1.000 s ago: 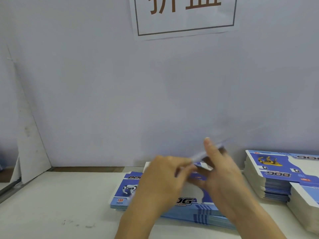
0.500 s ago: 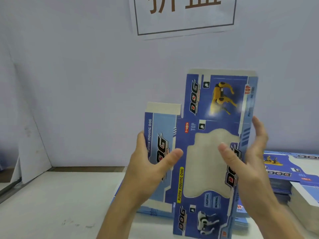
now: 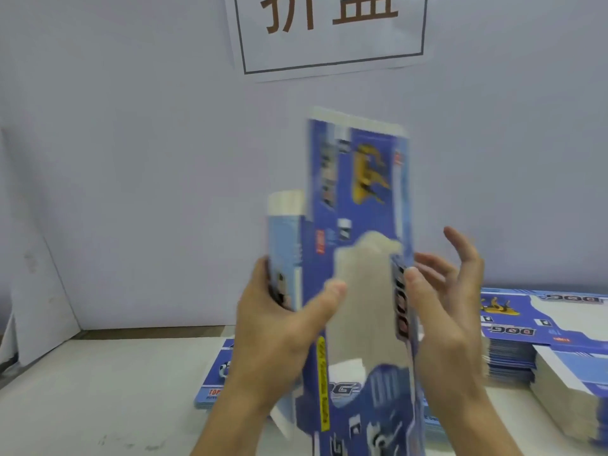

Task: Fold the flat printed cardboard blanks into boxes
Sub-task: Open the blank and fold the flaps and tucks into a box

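I hold one blue printed cardboard blank point(image 3: 358, 192) upright in front of me, motion-blurred, with a clear window in its middle and a yellow dog picture near the top. My left hand point(image 3: 279, 327) grips its left side, thumb on the front near the window, and the left panel is bent back. My right hand point(image 3: 444, 307) presses its thumb on the blank's right edge, with the fingers spread behind it. A low pile of flat blanks point(image 3: 214, 380) lies on the table beneath my hands.
A tall stack of blanks point(image 3: 513, 334) stands at the right, with another stack point(image 3: 572, 383) nearer the right edge. A white table point(image 3: 98, 390) meets a pale wall bearing a paper sign point(image 3: 329, 31). A white board point(image 3: 39, 291) leans at the left.
The blank came up off the pile a second ago. Since half a second ago its side panels have swung backward, so it looks narrower, and my right fingers have opened out.
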Action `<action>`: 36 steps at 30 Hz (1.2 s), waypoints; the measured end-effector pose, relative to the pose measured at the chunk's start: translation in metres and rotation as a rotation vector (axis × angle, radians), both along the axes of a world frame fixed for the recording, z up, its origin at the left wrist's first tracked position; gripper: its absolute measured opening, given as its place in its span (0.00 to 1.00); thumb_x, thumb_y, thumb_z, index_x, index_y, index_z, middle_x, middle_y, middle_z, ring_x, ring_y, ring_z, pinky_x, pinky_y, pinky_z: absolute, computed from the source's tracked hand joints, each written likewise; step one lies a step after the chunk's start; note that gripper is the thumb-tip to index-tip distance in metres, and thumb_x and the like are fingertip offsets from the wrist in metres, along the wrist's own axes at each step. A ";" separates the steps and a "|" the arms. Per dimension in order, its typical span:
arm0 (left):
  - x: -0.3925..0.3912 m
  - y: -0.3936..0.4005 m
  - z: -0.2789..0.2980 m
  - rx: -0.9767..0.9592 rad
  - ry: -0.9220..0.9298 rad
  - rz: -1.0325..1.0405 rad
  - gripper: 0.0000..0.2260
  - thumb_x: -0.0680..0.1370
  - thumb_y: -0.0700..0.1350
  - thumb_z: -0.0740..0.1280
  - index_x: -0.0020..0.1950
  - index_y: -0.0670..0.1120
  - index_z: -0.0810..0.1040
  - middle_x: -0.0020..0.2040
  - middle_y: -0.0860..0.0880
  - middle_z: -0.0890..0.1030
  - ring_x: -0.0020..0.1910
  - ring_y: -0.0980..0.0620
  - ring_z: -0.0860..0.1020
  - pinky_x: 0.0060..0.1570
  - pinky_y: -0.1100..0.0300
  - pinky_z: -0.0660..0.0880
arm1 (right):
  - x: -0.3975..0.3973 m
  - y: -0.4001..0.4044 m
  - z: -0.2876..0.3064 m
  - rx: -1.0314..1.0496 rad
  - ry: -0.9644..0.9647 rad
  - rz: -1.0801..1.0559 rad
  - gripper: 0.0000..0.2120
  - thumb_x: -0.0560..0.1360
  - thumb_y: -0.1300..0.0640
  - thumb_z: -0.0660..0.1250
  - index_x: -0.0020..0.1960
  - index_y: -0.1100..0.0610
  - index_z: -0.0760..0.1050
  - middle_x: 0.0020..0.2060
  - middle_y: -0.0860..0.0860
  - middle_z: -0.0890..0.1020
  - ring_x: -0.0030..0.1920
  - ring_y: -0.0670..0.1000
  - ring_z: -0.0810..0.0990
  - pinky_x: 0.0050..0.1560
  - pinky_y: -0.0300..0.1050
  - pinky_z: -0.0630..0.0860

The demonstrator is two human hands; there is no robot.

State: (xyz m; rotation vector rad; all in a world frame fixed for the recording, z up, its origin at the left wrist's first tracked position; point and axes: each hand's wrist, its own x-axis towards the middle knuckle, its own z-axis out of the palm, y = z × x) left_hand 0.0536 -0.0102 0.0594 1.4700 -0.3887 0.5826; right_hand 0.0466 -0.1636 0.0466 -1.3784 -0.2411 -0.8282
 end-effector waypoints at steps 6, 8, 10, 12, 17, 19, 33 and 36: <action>-0.001 0.014 0.015 -0.192 -0.051 0.225 0.21 0.63 0.57 0.81 0.49 0.53 0.77 0.39 0.55 0.83 0.37 0.53 0.82 0.41 0.52 0.81 | -0.015 0.027 0.020 -0.261 -0.091 0.026 0.18 0.75 0.47 0.64 0.65 0.41 0.74 0.55 0.36 0.78 0.59 0.40 0.77 0.53 0.31 0.74; -0.005 0.007 0.018 -0.112 -0.101 0.115 0.28 0.64 0.60 0.80 0.58 0.52 0.75 0.46 0.56 0.84 0.43 0.56 0.84 0.41 0.59 0.81 | -0.020 0.035 0.022 -0.347 -0.039 0.164 0.24 0.73 0.36 0.63 0.69 0.34 0.67 0.62 0.25 0.72 0.65 0.29 0.70 0.58 0.22 0.67; -0.011 -0.003 0.020 0.003 -0.110 -0.165 0.27 0.73 0.64 0.69 0.68 0.53 0.74 0.58 0.56 0.84 0.56 0.56 0.83 0.51 0.62 0.80 | -0.023 0.038 0.021 -0.343 -0.012 0.266 0.36 0.66 0.25 0.64 0.72 0.29 0.60 0.66 0.21 0.67 0.67 0.25 0.65 0.63 0.23 0.67; -0.013 -0.010 0.015 0.084 -0.028 -0.369 0.28 0.75 0.70 0.60 0.70 0.58 0.75 0.67 0.57 0.79 0.68 0.56 0.76 0.65 0.54 0.74 | -0.021 0.033 0.021 -0.301 0.033 0.329 0.53 0.57 0.19 0.67 0.78 0.33 0.54 0.71 0.26 0.66 0.70 0.30 0.66 0.70 0.37 0.71; -0.014 -0.011 0.010 0.076 -0.039 -0.373 0.21 0.80 0.60 0.56 0.61 0.53 0.84 0.64 0.52 0.81 0.67 0.53 0.77 0.65 0.51 0.74 | -0.014 0.017 0.027 -0.144 0.009 0.207 0.24 0.72 0.43 0.75 0.66 0.43 0.74 0.51 0.40 0.85 0.52 0.42 0.85 0.47 0.35 0.81; -0.012 -0.005 0.014 0.056 -0.122 -0.187 0.13 0.80 0.52 0.63 0.57 0.51 0.85 0.56 0.52 0.85 0.59 0.53 0.82 0.54 0.60 0.80 | -0.009 0.006 0.025 -0.071 0.019 0.156 0.11 0.76 0.52 0.71 0.57 0.47 0.78 0.43 0.42 0.87 0.42 0.42 0.86 0.37 0.31 0.79; -0.004 0.002 0.006 -0.070 0.040 -0.181 0.29 0.66 0.53 0.79 0.65 0.50 0.75 0.52 0.52 0.86 0.49 0.51 0.86 0.40 0.61 0.82 | -0.006 -0.005 0.015 -0.191 0.190 0.392 0.52 0.60 0.41 0.76 0.75 0.27 0.47 0.57 0.34 0.79 0.50 0.33 0.82 0.41 0.25 0.76; -0.008 -0.004 0.006 -0.003 0.009 -0.190 0.35 0.69 0.53 0.76 0.74 0.53 0.68 0.57 0.56 0.84 0.56 0.54 0.83 0.45 0.63 0.81 | -0.006 -0.010 0.015 -0.216 0.060 0.262 0.51 0.63 0.37 0.76 0.77 0.31 0.48 0.55 0.16 0.70 0.54 0.17 0.68 0.42 0.15 0.67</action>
